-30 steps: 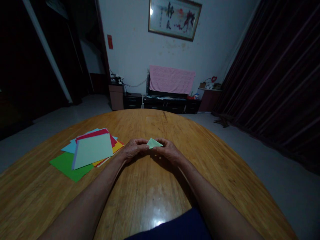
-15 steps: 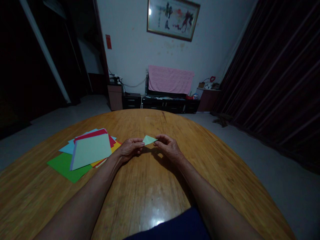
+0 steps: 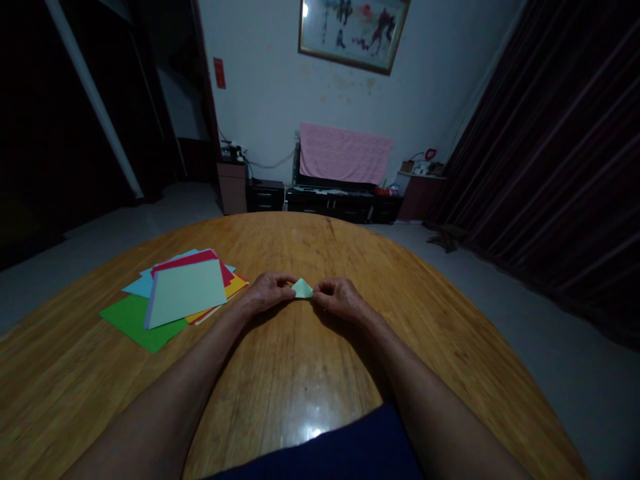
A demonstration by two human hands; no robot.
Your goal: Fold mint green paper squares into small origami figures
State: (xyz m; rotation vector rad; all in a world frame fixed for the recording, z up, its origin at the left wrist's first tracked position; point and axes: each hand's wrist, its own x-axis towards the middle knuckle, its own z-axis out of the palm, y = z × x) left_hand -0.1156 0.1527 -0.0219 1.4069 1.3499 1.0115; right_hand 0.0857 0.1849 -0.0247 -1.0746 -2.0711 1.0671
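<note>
Folded light-green paper [image 3: 303, 289] sits directly between the left hand [image 3: 270, 291] and the right hand [image 3: 341, 298], its peak exposed. Left hand is clamped on the left corner; right hand on the right. Coloured sheets [image 3: 187, 293] lie on the bench [image 3: 310, 360], left of the left hand.

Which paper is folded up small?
The small pale green triangle, held at its sides by the left hand and the right hand. The bigger sheets, including another pale green one, lie flat in an overlapping pile to the left.

framed pic [image 3: 354, 32]: top cut off | folded grn ppr [image 3: 303, 289]: ends hid by fingers [image 3: 323, 297]
</note>
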